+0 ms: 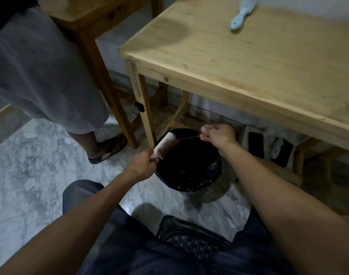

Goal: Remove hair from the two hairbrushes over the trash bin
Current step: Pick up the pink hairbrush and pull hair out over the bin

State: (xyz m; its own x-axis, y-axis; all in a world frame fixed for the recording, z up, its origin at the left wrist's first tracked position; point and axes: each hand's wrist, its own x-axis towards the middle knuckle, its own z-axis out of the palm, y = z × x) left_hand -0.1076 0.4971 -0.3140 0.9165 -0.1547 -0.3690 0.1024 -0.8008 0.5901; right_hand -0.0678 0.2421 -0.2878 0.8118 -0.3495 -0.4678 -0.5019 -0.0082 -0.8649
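while left hand (144, 162) grips pink hairbrush (164, 144), hair (187, 138) apparently pinched

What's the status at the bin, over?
Left hand grips pink hairbrush over trash bin. Right hand pinches hair strand. Blue hairbrush waits on table. Nothing obstructing.

A pale pink hairbrush (165, 144) sits in the left hand (143, 165); below both hands, a black-lined trash bin (189, 165); beyond the right hand (219, 135), a light blue hairbrush (241, 15).

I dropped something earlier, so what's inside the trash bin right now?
The trash bin has a black liner, and its inside is too dark to make out contents. The pink hairbrush and stretched hair strands hang above it.
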